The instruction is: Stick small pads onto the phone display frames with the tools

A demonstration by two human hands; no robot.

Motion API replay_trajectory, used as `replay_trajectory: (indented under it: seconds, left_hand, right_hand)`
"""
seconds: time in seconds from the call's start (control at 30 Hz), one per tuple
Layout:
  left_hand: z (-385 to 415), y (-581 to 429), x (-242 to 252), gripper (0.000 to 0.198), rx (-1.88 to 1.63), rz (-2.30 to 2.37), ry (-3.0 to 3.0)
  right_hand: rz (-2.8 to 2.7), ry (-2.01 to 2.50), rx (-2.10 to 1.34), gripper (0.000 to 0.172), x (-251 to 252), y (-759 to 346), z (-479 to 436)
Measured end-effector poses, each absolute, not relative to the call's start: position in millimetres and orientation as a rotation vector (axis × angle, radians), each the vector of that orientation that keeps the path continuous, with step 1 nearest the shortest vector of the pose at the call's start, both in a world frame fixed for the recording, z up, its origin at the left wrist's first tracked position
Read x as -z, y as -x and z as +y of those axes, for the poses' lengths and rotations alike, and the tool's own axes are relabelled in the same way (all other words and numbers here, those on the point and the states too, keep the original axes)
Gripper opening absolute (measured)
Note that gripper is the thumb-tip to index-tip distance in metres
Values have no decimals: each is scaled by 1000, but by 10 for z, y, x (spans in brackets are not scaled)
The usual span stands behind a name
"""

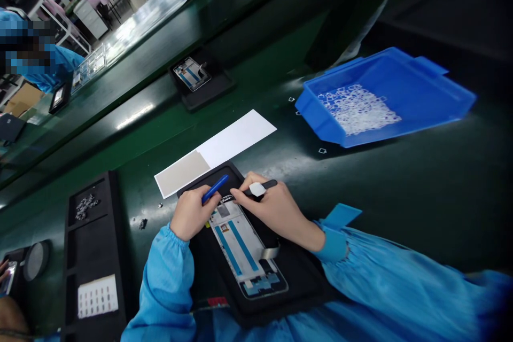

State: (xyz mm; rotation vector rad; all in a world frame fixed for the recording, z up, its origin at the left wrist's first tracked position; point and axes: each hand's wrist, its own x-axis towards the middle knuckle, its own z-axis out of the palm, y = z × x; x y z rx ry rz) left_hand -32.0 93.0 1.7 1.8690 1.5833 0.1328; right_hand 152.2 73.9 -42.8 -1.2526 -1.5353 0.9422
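Note:
A phone frame [249, 248] with blue strips and a loose flex cable [270, 253] lies face up in a black foam tray [300, 283]. At its top left corner, my left hand [191, 215] is closed around a blue pen-like tool [215, 188]. My right hand [272, 206] grips a slim black tweezers-like tool [270, 184] with a white piece [257, 189] around its middle. Its fingertips are close over the frame's top end, beside my left fingers. The tips of both tools are too small or hidden to make out.
A blue bin [433, 91] of small white frames stands at the right. Beyond the tray lies a white and beige sheet [236, 139]. A black compartment tray [86, 246] holds small parts. Another phone frame [192, 73] sits farther back. A co-worker's blue sleeve [66, 59] shows at far left.

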Motion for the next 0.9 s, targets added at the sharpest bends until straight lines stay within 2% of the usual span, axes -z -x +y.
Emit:
replay_trajectory:
  seconds: [0.9]
  left_hand:
    - [917,318,-25,14,-135,1610,-1855]
  right_hand:
    - [-1515,1235,-1010,28,445,-1535,750]
